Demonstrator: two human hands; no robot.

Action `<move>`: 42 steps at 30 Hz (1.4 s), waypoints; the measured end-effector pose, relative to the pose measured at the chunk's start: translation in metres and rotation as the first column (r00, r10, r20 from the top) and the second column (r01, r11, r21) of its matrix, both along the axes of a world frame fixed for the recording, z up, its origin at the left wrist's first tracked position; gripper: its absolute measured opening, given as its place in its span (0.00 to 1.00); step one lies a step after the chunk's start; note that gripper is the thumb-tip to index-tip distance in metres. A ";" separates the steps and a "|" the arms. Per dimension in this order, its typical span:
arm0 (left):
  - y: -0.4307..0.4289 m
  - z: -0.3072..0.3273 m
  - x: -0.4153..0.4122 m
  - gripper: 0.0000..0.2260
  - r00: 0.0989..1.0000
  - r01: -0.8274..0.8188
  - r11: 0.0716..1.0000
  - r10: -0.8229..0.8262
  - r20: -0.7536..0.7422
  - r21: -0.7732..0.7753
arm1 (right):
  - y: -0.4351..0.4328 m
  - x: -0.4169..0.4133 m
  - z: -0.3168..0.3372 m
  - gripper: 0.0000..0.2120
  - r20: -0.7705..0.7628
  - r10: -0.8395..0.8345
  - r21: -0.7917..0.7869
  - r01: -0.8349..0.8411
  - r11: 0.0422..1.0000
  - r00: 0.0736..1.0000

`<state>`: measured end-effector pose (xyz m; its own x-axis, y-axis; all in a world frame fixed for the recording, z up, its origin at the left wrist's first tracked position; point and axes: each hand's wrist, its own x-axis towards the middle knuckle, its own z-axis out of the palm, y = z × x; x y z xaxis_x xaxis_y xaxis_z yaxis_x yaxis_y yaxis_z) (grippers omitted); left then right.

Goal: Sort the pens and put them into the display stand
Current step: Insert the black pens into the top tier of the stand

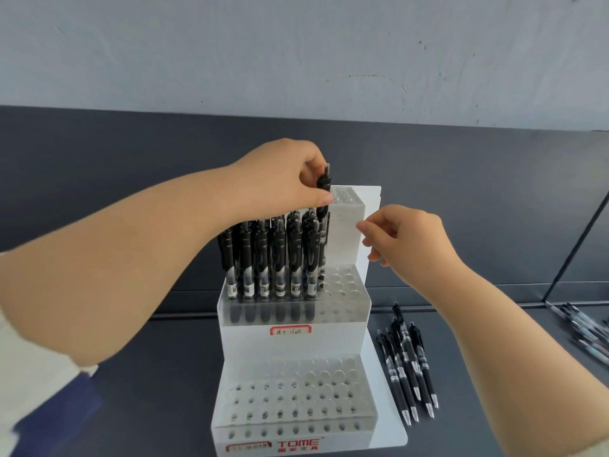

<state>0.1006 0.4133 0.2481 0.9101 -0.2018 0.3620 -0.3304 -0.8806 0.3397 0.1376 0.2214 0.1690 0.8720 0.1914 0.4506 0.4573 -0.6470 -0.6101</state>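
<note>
Pen [323,209] stands upright, pinched near its top between thumb and fingers of the left hand [283,179], with its lower end reaching down to the middle step of the display stand [296,344], just right of the standing pens [270,258]. The right hand [405,235] is loosely curled and holds nothing, beside the stand's top step. Below it, loose pens [408,367] lie on the table [164,374].

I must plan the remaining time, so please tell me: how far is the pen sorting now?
Done: the middle tier holds black pens in its left columns. In hand: the left hand pinches one pen at the next column; the right hand, holding nothing, is beside the top tier. Left: loose pens lie right of the display stand, and the bottom tier is unfilled.
</note>
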 end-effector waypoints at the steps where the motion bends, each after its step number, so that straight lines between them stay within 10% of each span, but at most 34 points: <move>1: 0.000 0.000 0.000 0.11 1.000 0.000 1.000 0.000 0.000 0.001 | 0.000 0.000 0.000 0.08 0.000 -0.001 -0.003 0.001 1.000 1.000; 16: 0.004 -0.001 0.002 0.08 1.000 0.018 1.000 -0.017 -0.023 0.023 | 0.006 0.000 -0.006 0.08 -0.018 -0.009 -0.008 0.009 1.000 1.000; 31: -0.092 -0.061 -0.017 0.04 0.913 0.191 0.921 -0.293 0.283 0.339 | -0.056 0.013 -0.055 0.09 -0.163 -0.060 -0.063 0.051 0.997 0.985; 42: -0.168 -0.157 -0.006 0.02 0.962 0.011 0.911 0.103 -0.253 0.412 | -0.117 0.042 -0.151 0.14 -0.544 -0.097 -0.347 -0.118 0.930 0.833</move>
<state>0.0948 0.2454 0.0914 0.9720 -0.2348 0.0034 -0.2348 -0.9719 0.0181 0.1799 0.1044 0.0185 0.9474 0.2527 -0.1966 0.1282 -0.8621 -0.4903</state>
